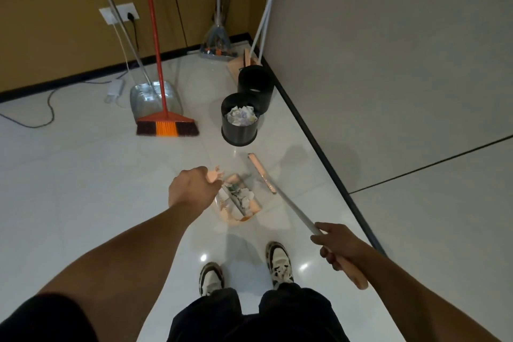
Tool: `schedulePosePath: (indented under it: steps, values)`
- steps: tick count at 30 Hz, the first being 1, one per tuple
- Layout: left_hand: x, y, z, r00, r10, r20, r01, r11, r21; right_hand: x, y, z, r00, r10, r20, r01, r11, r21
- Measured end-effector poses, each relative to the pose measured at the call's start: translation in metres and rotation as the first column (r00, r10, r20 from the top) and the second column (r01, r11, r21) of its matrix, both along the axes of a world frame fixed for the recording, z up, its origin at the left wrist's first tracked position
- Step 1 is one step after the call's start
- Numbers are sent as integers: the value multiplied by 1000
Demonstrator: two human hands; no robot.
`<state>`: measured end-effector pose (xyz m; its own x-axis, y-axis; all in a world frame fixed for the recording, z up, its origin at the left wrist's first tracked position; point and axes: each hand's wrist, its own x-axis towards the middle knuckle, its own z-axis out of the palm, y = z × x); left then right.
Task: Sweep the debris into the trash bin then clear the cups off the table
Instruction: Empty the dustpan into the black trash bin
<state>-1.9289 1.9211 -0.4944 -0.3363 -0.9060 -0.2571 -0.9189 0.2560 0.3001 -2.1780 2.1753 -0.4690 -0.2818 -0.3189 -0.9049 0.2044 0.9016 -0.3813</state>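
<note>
My left hand [193, 189] grips the peach top of a dustpan handle [215, 175]. Below it the clear, peach-trimmed dustpan [238, 203] rests on the white floor and holds crumpled paper debris [244, 197]. My right hand [337, 247] holds the long grey handle of a peach broom [262, 173], whose narrow head lies on the floor just right of the dustpan. A black trash bin [240, 125] with crumpled paper inside stands a short way beyond the dustpan. No cups or table are in view.
A second black bin [255, 83] stands behind the first, against the grey wall [388, 64] on the right. A red broom [166, 125] and a metal dustpan [155, 97] lean at the left. More brooms fill the corner. Cables [41, 116] trail on the floor. My shoes [279, 261] stand below.
</note>
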Motion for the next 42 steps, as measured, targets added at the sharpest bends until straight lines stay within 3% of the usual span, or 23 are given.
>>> schedulePosePath:
  steps: [9, 13, 16, 18, 26, 30, 33, 37, 42]
  values:
    - [-11, 49, -1, 991, 80, 111, -80, 997, -10, -61, -39, -43, 986, 160, -42, -162, 985, -60]
    - [-37, 48, -5, 988, 81, 135, -69, 993, -92, -86, -33, -58, 986, 128, 103, -124, 991, -40]
    - [-54, 47, -5, 984, 70, 162, -59, 995, -76, -114, -1, -42, 952, 83, 294, -86, 996, -3]
    - [-61, 48, -5, 984, 61, 170, -47, 995, -84, -127, 25, -27, 934, 104, 343, -96, 995, -40]
    - [-34, 60, -3, 986, 82, 143, -73, 995, -68, -103, 26, -23, 977, 198, 83, -187, 975, -124]
    - [-12, 88, -1, 986, 129, 110, -123, 991, -55, -73, 20, -38, 981, 191, 31, -186, 976, -117]
    - [4, 110, -3, 977, 198, 79, -196, 980, -31, -42, 21, -50, 960, 281, -23, -281, 955, -97]
    - [31, 115, -7, 954, 299, 20, -298, 954, -29, 4, 32, -54, 918, 392, 55, -388, 919, -65]
    - [51, 123, -5, 934, 352, -68, -351, 936, 21, 30, 65, -21, 924, 372, 89, -367, 928, -71]
